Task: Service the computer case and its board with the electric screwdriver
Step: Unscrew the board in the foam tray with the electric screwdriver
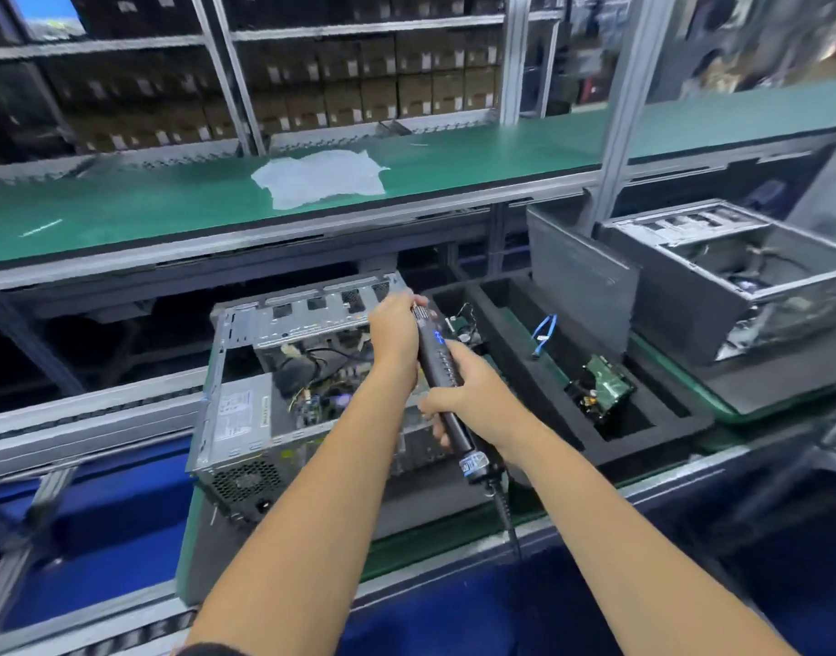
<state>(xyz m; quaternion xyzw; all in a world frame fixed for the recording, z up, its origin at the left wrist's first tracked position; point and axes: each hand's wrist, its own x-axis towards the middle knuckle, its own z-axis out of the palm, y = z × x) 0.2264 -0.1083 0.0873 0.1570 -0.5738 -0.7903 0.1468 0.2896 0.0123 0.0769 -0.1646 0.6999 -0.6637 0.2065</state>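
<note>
Open case (pixel 264 395) sits on the table (pixel 430 527), centre-left, top side open, board (pixel 321 400) down inside among the wires.

Screwdriver (pixel 442 371) held two-handed. Right hand (pixel 468 395) is wrapped round the mid-barrel, the main grip. Left hand (pixel 394 331) is curled round the front end, near the bit, steadying it.

Key relation: the driver's long axis runs diagonally, cord end near-right, tip up-left. The tip meets the case's far right corner at the top rail, so the target is ahead of and left of the right hand. Left hand is the nearer one to the work; it hides the tip, so I can't tell if the bit is seated on a screw. My read: the next move is a push along that axis.

Writing: a blue-white label on the driver's tail by the cord, and a white sticker on the metal block inside the case. Both too blurred to read; no brand legible.

Right of the case: foam tray (pixel 681 428) holding a drive (pixel 600 388) and blue cable (pixel 546 331).
</note>
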